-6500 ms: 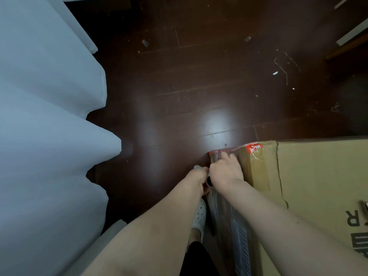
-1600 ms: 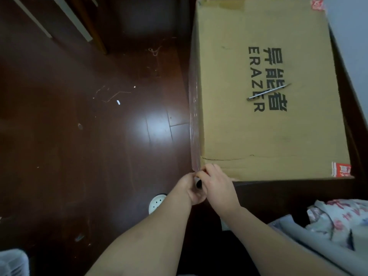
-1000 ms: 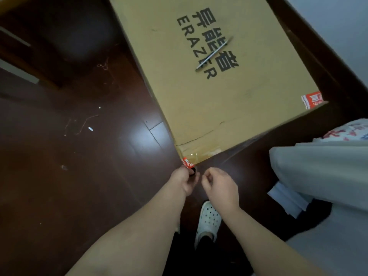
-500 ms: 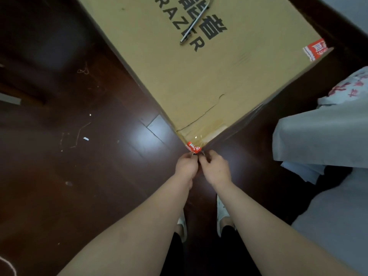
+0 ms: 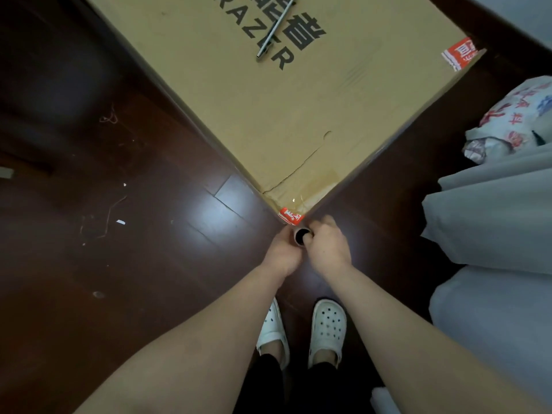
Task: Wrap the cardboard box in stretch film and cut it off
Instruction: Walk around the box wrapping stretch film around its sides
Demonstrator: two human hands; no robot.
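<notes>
I see the cardboard box standing on the dark wooden floor, turned so that one corner points toward the person's feet. That near corner carries a red label; a second red label sits at the right-hand corner of the top face. Black printed lettering runs across the top, and a thin metal tool lies on it, crossing the lettering.

Both hands are held together just in front of the near corner. The left hand and the right hand are each curled around the stretch film roll, which stands upright between them with its open dark core facing the camera. The roll sits just beside the labelled corner. Glossy film is visible over the corner of the top face and along the right side edge of the box.

Two white perforated clogs are planted on the floor below the hands. Grey fabric lies to the right, with a printed plastic bag behind it. Small debris is scattered over the floor to the left.
</notes>
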